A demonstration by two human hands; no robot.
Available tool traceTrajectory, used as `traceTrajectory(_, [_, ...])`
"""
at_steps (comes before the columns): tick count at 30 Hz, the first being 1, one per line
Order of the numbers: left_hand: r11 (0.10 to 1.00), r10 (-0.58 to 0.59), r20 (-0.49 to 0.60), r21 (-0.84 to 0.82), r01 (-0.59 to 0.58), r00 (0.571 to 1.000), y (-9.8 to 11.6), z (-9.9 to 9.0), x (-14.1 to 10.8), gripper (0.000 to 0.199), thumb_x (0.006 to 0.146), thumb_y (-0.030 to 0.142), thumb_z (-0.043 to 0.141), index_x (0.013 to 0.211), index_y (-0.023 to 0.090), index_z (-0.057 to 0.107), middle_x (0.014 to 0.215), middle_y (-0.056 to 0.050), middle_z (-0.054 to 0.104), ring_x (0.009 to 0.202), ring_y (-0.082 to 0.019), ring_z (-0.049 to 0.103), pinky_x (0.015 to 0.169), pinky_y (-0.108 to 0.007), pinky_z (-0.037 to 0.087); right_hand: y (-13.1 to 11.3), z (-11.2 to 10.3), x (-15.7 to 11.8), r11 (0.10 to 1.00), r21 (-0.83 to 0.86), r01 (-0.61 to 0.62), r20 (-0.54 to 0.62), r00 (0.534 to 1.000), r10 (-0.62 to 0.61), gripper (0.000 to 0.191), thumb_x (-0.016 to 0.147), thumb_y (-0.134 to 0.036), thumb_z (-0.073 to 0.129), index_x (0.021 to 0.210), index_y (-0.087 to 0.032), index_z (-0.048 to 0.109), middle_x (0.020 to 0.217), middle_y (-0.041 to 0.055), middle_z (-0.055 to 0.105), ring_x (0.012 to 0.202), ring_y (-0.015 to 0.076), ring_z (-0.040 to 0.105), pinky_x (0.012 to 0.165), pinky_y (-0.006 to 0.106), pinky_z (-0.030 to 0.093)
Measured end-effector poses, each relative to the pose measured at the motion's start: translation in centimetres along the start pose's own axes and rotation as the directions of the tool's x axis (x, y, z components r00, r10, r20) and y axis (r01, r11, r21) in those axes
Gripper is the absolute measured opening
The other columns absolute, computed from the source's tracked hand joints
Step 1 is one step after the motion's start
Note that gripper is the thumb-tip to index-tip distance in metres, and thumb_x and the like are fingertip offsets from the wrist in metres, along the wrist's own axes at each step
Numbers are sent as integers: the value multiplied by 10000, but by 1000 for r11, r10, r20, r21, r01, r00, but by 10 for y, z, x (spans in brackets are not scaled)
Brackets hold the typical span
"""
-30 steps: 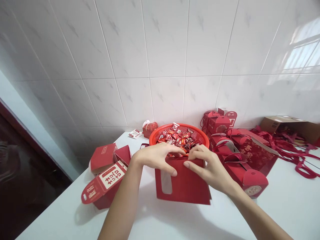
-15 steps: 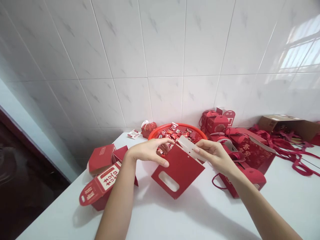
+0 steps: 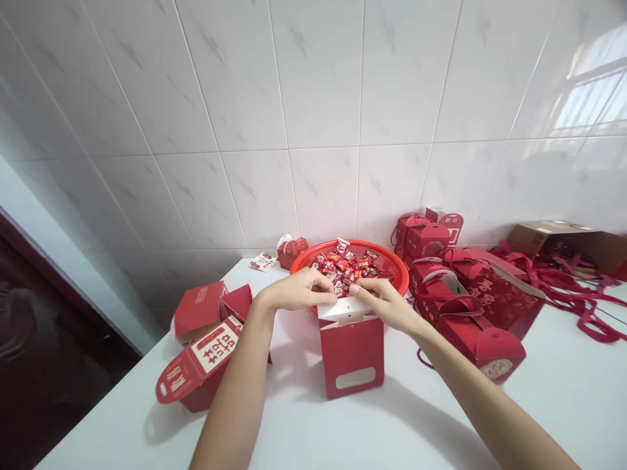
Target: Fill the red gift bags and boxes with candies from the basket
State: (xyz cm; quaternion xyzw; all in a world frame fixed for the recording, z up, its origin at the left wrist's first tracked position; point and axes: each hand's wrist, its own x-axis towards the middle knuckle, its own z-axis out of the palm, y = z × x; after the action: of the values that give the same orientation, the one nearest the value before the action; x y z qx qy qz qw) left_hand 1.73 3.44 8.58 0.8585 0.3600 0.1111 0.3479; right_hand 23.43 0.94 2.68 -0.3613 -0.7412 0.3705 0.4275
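Observation:
A red paper gift box (image 3: 353, 356) stands upright on the white table, its oval window towards me and its white-lined top flap raised. My left hand (image 3: 307, 288) is closed on the flap's left corner. At the right corner, the fingers of my right hand (image 3: 385, 300) pinch the same flap. Right behind the box sits a red plastic basket (image 3: 399, 269) of wrapped candies (image 3: 345, 264); the box and my hands cover its front part.
Red boxes (image 3: 200, 310) lie at the left, one with a long printed flap (image 3: 183, 375). Several ribbon-handled boxes (image 3: 482, 339) crowd the right. Beyond them are loose red ribbons (image 3: 588, 320) and an open cardboard box (image 3: 558, 238). A heart-shaped box (image 3: 292, 253) stands near the tiled wall (image 3: 323, 189).
The gift box has turned from a slant to upright and now rests on the table. Both hands have shifted to its top flap, the right one moving left.

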Motion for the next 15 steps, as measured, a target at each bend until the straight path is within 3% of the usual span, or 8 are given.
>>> traceTrajectory(2, [1000, -14, 77, -12, 15, 997, -3, -1, 0, 287, 824, 405, 602, 694, 156, 660, 648, 5, 554, 626, -118, 447, 570, -237, 347, 3, -8, 10, 1000, 12, 11, -46, 999, -10, 502, 886, -633, 516, 672, -180, 544, 662, 0, 545, 631, 130, 500, 598, 253, 425])
traceTrajectory(5, [1000, 4, 140, -25, 0, 990, -3, -2, -1, 303, 832, 411, 609, 689, 150, 665, 650, 4, 561, 633, -116, 449, 579, -236, 348, 12, -22, 27, 1000, 4, -31, -207, 978, 31, 443, 867, -598, 517, 749, -179, 601, 780, 53, 662, 755, 181, 619, 753, 306, 513])
traceTrajectory(8, [999, 30, 157, -47, -23, 987, -1, -4, -2, 369, 848, 501, 624, 795, 149, 718, 728, -12, 625, 691, -132, 510, 620, -233, 392, 31, -30, 42, 991, -65, -113, -296, 951, 89, 363, 850, -529, 525, 734, -187, 563, 774, 61, 669, 737, 186, 623, 729, 306, 515])
traceTrajectory(11, [985, 62, 109, -166, -43, 992, -2, -5, -2, 519, 860, 637, 582, 996, 159, 734, 919, -57, 697, 846, -182, 613, 748, -261, 481, 52, -30, 52, 964, -160, -212, -303, 940, 157, 276, 838, -421, 536, 703, -182, 556, 709, 42, 645, 693, 177, 605, 685, 291, 483])
traceTrajectory(13, [957, 60, 16, -284, -53, 998, -7, -4, 2, 589, 875, 681, 526, 1062, 155, 711, 981, -85, 706, 911, -207, 652, 830, -295, 513, 60, -28, 55, 930, -232, -284, -255, 941, 224, 218, 814, -349, 568, 686, -172, 577, 671, 29, 635, 685, 177, 605, 665, 280, 463])
traceTrajectory(15, [948, -2, -87, -318, -26, 996, -15, 0, 11, 590, 901, 663, 473, 1080, 144, 692, 986, -101, 710, 915, -217, 668, 810, -300, 529, 64, -26, 55, 889, -310, -338, -181, 939, 293, 177, 795, -307, 607, 692, -163, 612, 677, 27, 649, 706, 181, 618, 659, 270, 453])
